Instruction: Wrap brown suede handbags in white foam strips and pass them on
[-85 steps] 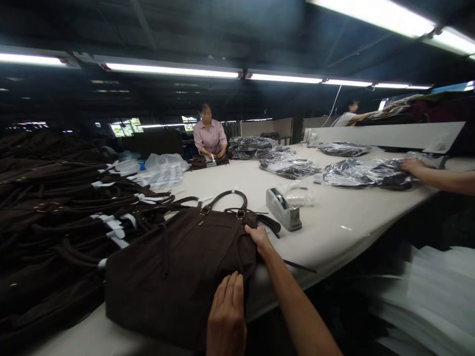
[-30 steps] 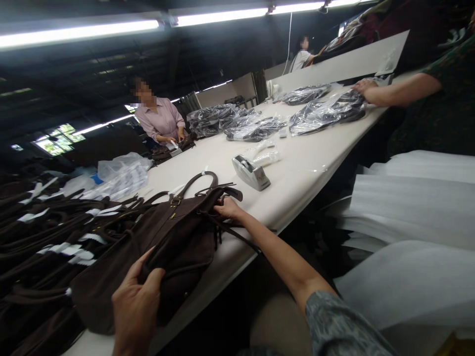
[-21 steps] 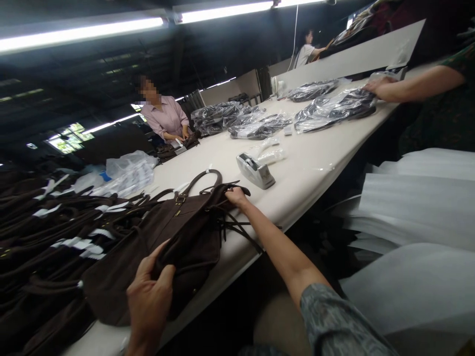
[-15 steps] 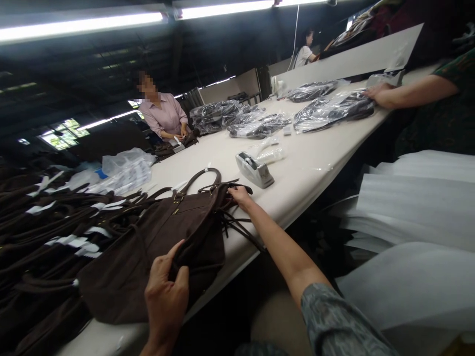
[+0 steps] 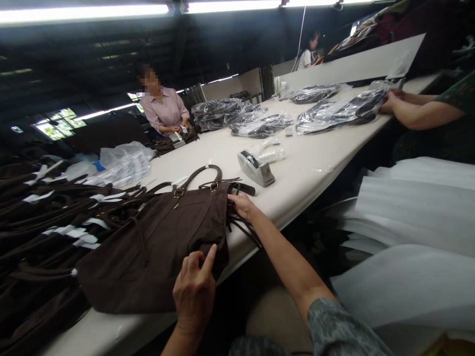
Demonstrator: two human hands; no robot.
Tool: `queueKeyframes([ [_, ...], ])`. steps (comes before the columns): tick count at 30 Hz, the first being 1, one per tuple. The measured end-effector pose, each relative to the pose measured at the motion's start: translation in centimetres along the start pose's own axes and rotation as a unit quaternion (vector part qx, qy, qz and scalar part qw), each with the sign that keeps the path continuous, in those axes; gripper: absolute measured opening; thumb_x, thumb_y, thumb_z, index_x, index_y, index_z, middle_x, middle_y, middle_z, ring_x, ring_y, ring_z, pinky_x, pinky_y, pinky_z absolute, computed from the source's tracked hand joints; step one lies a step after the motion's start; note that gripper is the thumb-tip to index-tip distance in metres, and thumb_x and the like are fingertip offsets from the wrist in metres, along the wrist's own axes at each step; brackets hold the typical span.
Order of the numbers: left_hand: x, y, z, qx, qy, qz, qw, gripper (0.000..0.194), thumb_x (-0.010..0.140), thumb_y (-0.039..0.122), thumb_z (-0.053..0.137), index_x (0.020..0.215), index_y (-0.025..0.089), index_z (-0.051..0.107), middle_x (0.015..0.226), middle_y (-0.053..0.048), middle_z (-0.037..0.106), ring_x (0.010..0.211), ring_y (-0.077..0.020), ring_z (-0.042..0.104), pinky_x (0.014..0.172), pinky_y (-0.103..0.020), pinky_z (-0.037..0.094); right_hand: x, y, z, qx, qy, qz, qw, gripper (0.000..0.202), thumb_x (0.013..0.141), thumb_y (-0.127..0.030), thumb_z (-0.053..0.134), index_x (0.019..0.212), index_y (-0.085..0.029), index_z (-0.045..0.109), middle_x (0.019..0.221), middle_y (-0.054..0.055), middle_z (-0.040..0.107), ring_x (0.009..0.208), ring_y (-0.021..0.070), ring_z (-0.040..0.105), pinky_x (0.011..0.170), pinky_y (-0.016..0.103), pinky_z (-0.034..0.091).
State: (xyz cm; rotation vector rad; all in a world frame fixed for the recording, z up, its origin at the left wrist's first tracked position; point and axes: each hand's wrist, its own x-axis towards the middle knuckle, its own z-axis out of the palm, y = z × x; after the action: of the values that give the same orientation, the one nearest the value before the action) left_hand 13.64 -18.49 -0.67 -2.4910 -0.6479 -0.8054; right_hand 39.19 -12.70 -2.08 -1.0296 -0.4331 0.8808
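A dark brown handbag lies on its side near the table's front edge, one looped handle standing up from it. At the bag's right end, my right hand grips the rim, with thin straps hanging beneath it. My left hand rests against the lower front of the bag, index finger stretched out over the fabric and the other fingers bent. Its thumb is hard to make out. A grey tape dispenser stands just beyond my right hand.
More brown bags with white handle wraps are heaped at left. Clear plastic bags lie behind them. Plastic-wrapped bags sit farther along the table. White sheets are stacked at right. A co-worker's hands touch one wrapped bag.
My left hand has let go of the bag's folded edge and moved right, its index finger now extended. The bag's side lies flatter. My right hand stays at the bag's right end.
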Motion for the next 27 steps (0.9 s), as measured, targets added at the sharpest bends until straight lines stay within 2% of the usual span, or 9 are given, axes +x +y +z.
queueKeyframes([
  [3, 0.0, 0.0, 0.1, 0.013, -0.001, 0.019, 1.0, 0.046, 0.083, -0.001, 0.05, 0.121, 0.023, 0.065, 0.088, -0.004, 0.058, 0.078, -0.0161, 0.055, 0.068, -0.027, 0.045, -0.6, 0.4, 1.0, -0.073, 0.022, -0.02, 0.997, 0.01, 0.075, -0.024, 0.066, 0.073, -0.014, 0.065, 0.068, 0.003, 0.067, 0.075, 0.0198, 0.064, 0.076, 0.033, 0.053],
  [8, -0.5, 0.2, 0.2, 0.003, 0.002, 0.034, 0.999, 0.051, 0.082, -0.002, 0.051, 0.128, 0.02, 0.057, 0.091, -0.004, 0.059, 0.077, -0.0167, 0.055, 0.071, -0.029, 0.047, -0.7, 0.2, 1.8, -0.189, 0.096, -0.058, 0.975, 0.02, 0.084, -0.026, 0.05, 0.081, -0.015, 0.066, 0.087, 0.01, 0.069, 0.097, 0.0276, 0.061, 0.094, 0.043, 0.044],
  [12, -1.3, -0.1, 0.0, -0.064, 0.011, 0.001, 0.998, 0.055, 0.084, 0.003, 0.053, 0.137, 0.019, 0.046, 0.102, -0.007, 0.057, 0.091, -0.0181, 0.059, 0.083, -0.029, 0.05, -1.7, 0.1, 1.7, -0.269, 0.125, -0.078, 0.952, 0.035, 0.083, -0.024, 0.053, 0.115, -0.011, 0.06, 0.111, 0.017, 0.064, 0.112, 0.0322, 0.056, 0.103, 0.048, 0.037],
  [15, -2.0, -0.9, -0.2, -0.143, -0.019, -0.063, 0.988, 0.053, 0.088, 0.012, 0.053, 0.139, 0.021, 0.042, 0.111, -0.008, 0.055, 0.098, -0.0183, 0.059, 0.083, -0.028, 0.052, -4.2, 0.2, 1.1, -0.337, 0.162, -0.171, 0.912, 0.058, 0.08, -0.022, 0.056, 0.136, -0.012, 0.043, 0.127, 0.019, 0.056, 0.114, 0.0287, 0.055, 0.101, 0.045, 0.04],
  [18, -2.3, -1.5, -0.5, -0.206, -0.064, -0.097, 0.972, 0.048, 0.09, 0.016, 0.051, 0.137, 0.023, 0.044, 0.112, -0.007, 0.054, 0.1, -0.0189, 0.059, 0.085, -0.03, 0.052, -8.4, 0.6, 0.4, -0.336, 0.214, -0.262, 0.879, 0.044, 0.082, -0.024, 0.053, 0.124, -0.012, 0.053, 0.117, 0.016, 0.059, 0.104, 0.0249, 0.057, 0.096, 0.041, 0.045],
  [20, -2.4, -1.5, -0.7, -0.224, -0.082, -0.095, 0.966, 0.05, 0.089, 0.016, 0.051, 0.138, 0.024, 0.043, 0.112, -0.007, 0.054, 0.101, -0.0193, 0.058, 0.086, -0.031, 0.052, -11.3, 1.3, 0.2, -0.305, 0.191, -0.233, 0.903, 0.026, 0.083, -0.026, 0.05, 0.103, -0.015, 0.063, 0.098, 0.011, 0.065, 0.091, 0.0223, 0.06, 0.089, 0.038, 0.048],
  [22, -2.5, -1.1, -1.0, -0.222, -0.085, -0.081, 0.968, 0.054, 0.088, 0.014, 0.05, 0.14, 0.024, 0.041, 0.111, -0.007, 0.054, 0.101, -0.0196, 0.058, 0.086, -0.032, 0.052, -13.5, 2.1, 0.6, -0.223, 0.11, -0.144, 0.958, 0.02, 0.082, -0.029, 0.052, 0.089, -0.017, 0.066, 0.086, 0.007, 0.067, 0.08, 0.0199, 0.062, 0.081, 0.035, 0.051],
  [24, -2.5, -0.6, -1.3, -0.212, -0.085, -0.055, 0.972, 0.057, 0.087, 0.013, 0.05, 0.142, 0.024, 0.04, 0.109, -0.008, 0.054, 0.1, -0.0202, 0.058, 0.087, -0.033, 0.052, -14.3, 2.8, 1.4, -0.089, 0.031, -0.056, 0.994, 0.019, 0.08, -0.029, 0.052, 0.087, -0.017, 0.066, 0.082, 0.005, 0.068, 0.076, 0.0187, 0.064, 0.077, 0.034, 0.053],
  [27, -1.4, -1.2, -1.7, -0.251, -0.123, -0.006, 0.96, 0.056, 0.088, 0.018, 0.051, 0.143, 0.022, 0.04, 0.108, -0.008, 0.055, 0.1, -0.0201, 0.059, 0.088, -0.032, 0.052, -13.4, 3.1, 2.9, 0.115, -0.028, 0.011, 0.993, 0.021, 0.076, -0.022, 0.054, 0.094, -0.019, 0.063, 0.084, 0.002, 0.069, 0.082, 0.0187, 0.066, 0.08, 0.033, 0.054],
])
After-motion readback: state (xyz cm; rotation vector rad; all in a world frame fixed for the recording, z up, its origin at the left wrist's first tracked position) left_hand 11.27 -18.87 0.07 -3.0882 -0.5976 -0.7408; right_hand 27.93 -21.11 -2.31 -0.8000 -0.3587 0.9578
